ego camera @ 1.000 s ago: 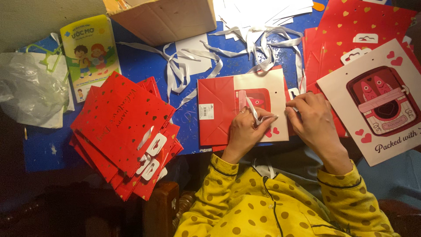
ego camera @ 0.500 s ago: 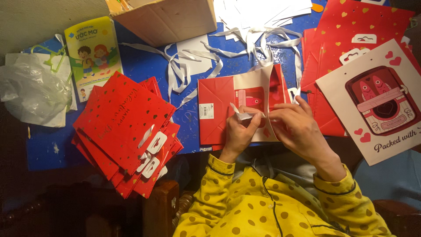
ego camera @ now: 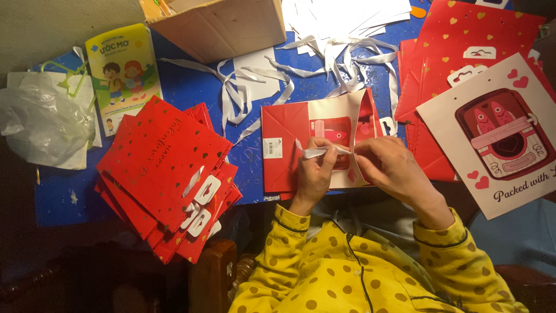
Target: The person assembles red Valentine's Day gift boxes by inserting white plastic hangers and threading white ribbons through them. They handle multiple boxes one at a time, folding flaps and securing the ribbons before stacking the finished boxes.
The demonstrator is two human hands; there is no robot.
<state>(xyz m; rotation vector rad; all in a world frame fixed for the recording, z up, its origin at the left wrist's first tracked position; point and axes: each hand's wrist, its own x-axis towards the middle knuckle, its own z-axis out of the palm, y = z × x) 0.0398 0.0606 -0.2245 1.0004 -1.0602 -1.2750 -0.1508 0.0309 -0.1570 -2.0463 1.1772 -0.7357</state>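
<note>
One blue tabletop (ego camera: 191, 93) fills most of the view, dim floor showing below it. A fanned stack of flat red paper bags with gold hearts (ego camera: 165, 174) covers its left part, a brown cardboard box (ego camera: 223, 26) sits at the top, and loose white ribbons (ego camera: 341, 64) trail across the middle. At the near edge lies a red-and-cream paper gift bag (ego camera: 289, 145). The left hand (ego camera: 315, 174) and right hand (ego camera: 391, 168) rest on it, both pinching a white ribbon strip (ego camera: 317, 152) stretched between them.
</note>
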